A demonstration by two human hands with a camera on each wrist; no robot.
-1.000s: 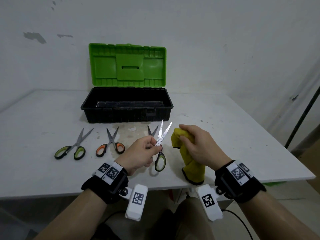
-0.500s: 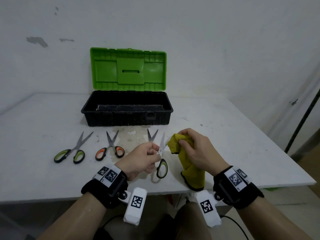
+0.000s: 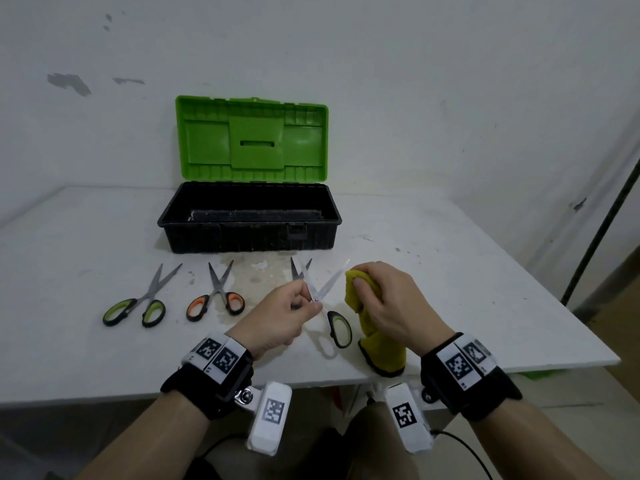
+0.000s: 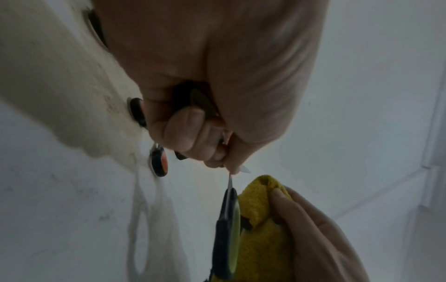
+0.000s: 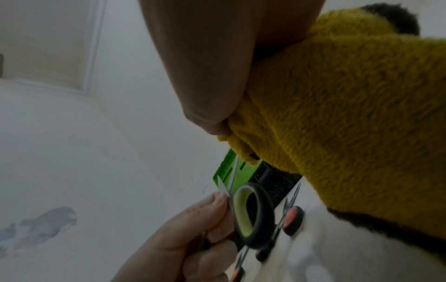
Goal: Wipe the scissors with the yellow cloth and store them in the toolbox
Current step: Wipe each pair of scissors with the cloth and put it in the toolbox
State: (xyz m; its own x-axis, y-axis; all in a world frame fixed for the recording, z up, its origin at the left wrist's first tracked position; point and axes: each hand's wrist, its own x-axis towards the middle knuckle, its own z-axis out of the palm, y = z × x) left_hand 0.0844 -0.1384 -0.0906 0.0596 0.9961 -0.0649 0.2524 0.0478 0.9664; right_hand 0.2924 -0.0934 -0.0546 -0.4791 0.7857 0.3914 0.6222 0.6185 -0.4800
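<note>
Above the counter's (image 3: 450,289) near edge, left hand (image 3: 277,317) pinching opened scissors (image 3: 323,296) by the pivot, right hand (image 3: 391,306) gripping the yellow cloth (image 3: 381,351) just beside one blade, open toolbox (image 3: 249,233) behind.

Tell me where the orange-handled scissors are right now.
In the head view, the orange-handled steel scissors lie flat on the white table, left of the left hand, between the green-handled scissors and that hand, before the black toolbox.

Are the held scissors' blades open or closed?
Open: the scissors in the left hand show two blades spread in a V.
</note>
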